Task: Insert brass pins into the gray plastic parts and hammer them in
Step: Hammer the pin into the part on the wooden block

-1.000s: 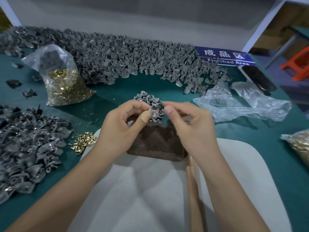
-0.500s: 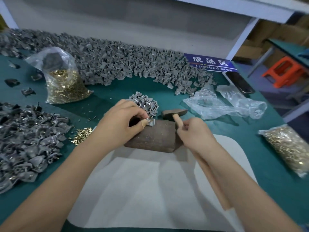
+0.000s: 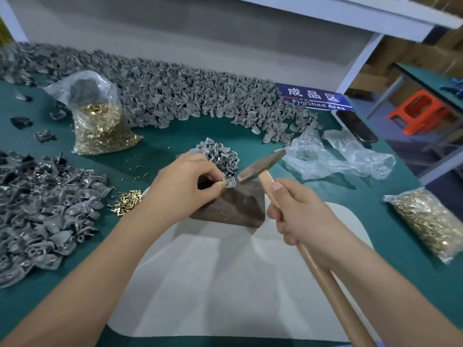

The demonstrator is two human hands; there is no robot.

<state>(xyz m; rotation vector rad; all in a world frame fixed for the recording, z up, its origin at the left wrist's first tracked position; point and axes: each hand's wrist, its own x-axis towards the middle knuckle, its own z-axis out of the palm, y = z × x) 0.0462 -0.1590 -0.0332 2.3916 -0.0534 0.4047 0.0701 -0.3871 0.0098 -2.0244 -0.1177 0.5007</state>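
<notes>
"Finished Area" is read on the blue sign (image 3: pixel 314 98) beyond the block (image 3: pixel 235 204). A gray part (image 3: pixel 230 182) is pinched on the block by the left hand (image 3: pixel 185 186); the hammer (image 3: pixel 260 167), head tilted above the block, is gripped by the right hand (image 3: pixel 298 216).

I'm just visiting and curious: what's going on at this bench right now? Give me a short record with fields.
Activity: hammering a brass pin into a gray plastic part
Left hand: pinches the gray plastic part on the dark block
Right hand: grips the hammer by its wooden handle, head raised just above the part
Pin supply: loose brass pins on the green table, plus a bag of pins
Parts: small heap of gray parts behind the block
Sign: "Finished Area"
</notes>
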